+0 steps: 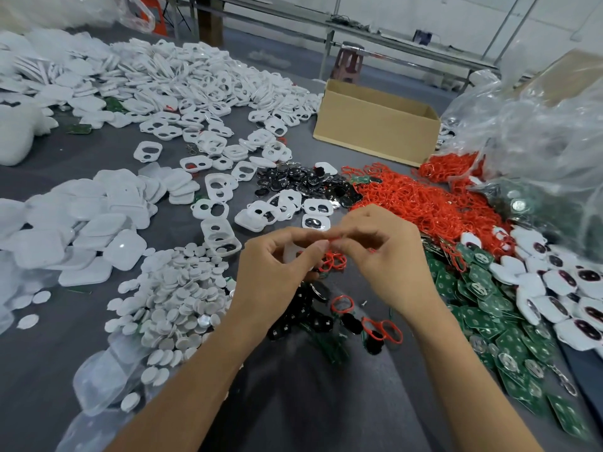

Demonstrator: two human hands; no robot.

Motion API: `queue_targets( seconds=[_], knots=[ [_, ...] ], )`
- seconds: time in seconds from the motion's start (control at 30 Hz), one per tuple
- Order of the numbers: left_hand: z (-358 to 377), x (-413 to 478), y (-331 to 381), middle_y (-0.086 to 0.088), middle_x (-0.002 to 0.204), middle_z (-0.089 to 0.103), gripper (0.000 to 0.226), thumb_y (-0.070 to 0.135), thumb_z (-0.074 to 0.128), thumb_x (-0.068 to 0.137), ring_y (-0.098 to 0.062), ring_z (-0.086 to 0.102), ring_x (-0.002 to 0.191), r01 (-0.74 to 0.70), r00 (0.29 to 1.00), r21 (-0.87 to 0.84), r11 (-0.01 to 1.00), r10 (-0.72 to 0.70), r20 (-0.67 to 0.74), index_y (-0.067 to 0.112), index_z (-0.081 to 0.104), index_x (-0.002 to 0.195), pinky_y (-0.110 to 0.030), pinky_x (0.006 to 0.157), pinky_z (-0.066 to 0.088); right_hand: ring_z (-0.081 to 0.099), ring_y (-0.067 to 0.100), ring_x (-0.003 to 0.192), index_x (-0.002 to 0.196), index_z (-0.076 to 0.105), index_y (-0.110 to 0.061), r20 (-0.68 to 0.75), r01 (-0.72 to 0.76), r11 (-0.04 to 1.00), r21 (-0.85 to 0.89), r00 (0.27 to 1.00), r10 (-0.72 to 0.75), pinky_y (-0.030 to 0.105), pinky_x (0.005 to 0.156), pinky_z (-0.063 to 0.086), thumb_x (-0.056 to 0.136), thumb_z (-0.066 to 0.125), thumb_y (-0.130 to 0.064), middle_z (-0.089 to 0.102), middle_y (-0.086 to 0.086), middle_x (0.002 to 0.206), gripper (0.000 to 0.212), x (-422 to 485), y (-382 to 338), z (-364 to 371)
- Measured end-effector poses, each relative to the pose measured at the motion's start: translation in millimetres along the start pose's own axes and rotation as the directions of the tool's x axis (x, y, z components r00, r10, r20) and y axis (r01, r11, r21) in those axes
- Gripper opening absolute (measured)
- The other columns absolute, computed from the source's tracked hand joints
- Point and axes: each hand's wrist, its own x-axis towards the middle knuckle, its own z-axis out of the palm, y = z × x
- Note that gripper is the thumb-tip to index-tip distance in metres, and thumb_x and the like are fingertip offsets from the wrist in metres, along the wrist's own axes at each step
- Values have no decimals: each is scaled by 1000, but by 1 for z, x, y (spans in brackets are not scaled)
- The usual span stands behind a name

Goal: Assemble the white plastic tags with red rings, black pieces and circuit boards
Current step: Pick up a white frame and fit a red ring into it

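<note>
Hands (385,256) pinch red ring (334,263), piles (424,207) crowding around.

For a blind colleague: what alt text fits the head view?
Two bare hands meet over a grey table: the left hand holds a white plastic tag while the right hand pinches a red ring beside it. Heaps of white tags, red rings, black pieces and green circuit boards surround them.

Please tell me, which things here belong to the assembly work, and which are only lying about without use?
In the job: left hand holding a white tag; right hand pinching a red ring; red ring pile; black pieces; circuit boards.
Lying about: cardboard box; plastic bag; stool.
</note>
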Motion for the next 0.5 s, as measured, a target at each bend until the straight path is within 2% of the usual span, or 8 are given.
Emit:
queue_targets(
  seconds=[0.1, 0.2, 0.27, 0.33, 0.37, 0.43, 0.5],
  knots=[
    [2, -1, 0, -4, 77, 74, 7, 15, 75, 82, -22, 71, 71, 37, 999, -19, 999, -36, 7, 19, 77, 87, -31, 65, 61, 58, 8, 74, 96, 75, -12, 16, 107, 992, -69, 994, -106, 19, 68, 48, 74, 73, 9, 62, -1, 87, 31, -1, -4, 3],
    [2, -2, 1, -7, 77, 73, 13, 21, 75, 75, -19, 68, 69, 69, 998, -103, 992, -70, 0, 16, 77, 87, -27, 63, 60, 61, 14, 72, 106, 68, -13, -17, 18, 999, 27, 1000, -18, 25, 70, 53, 73, 74, 9, 64, 4, 91, 40, -1, -9, 5],
    [2, -2, 1, -8, 78, 71, 22, 25, 74, 71, -17, 66, 70, 92, 996, -184, 979, -93, 3, 14, 77, 89, -25, 62, 58, 62, 18, 67, 97, 68, -14, -52, -85, 988, 125, 994, 92, 31, 67, 53, 75, 76, 2, 67, 6, 82, 28, -1, -9, 4],
    [2, -2, 2, -6, 78, 70, 26, 25, 73, 70, -14, 66, 72, 115, 993, -245, 963, -113, 21, 11, 77, 92, -24, 62, 56, 58, 30, 63, 87, 71, -12, -42, -153, 969, 195, 986, 164, 41, 64, 50, 78, 77, -8, 65, 16, 71, 11, -2, -9, 4],
    [2, -2, 2, -5, 78, 70, 27, 25, 72, 70, -13, 66, 72, 126, 992, -263, 957, -121, 35, 10, 76, 93, -23, 62, 56, 55, 29, 60, 85, 72, -12, -26, -175, 955, 239, 982, 187, 44, 62, 49, 79, 76, -11, 64, 21, 71, 7, -2, -9, 4],
    [2, -2, 1, -3, 78, 71, 26, 25, 72, 70, -10, 66, 72, 138, 990, -270, 953, -130, 49, 12, 76, 93, -23, 63, 55, 56, 23, 61, 82, 73, -12, -12, -214, 909, 358, 972, 234, 40, 60, 50, 79, 77, -11, 67, 23, 73, 4, -3, -11, 6],
    [3, -2, 1, 0, 78, 72, 25, 25, 73, 70, -9, 66, 72, 126, 992, -252, 960, -121, 34, 14, 77, 92, -23, 64, 55, 62, 17, 65, 80, 73, -9, -9, -248, 842, 479, 958, 288, 29, 63, 52, 76, 77, -10, 71, 14, 72, 6, -3, -11, 8]
  ],
)
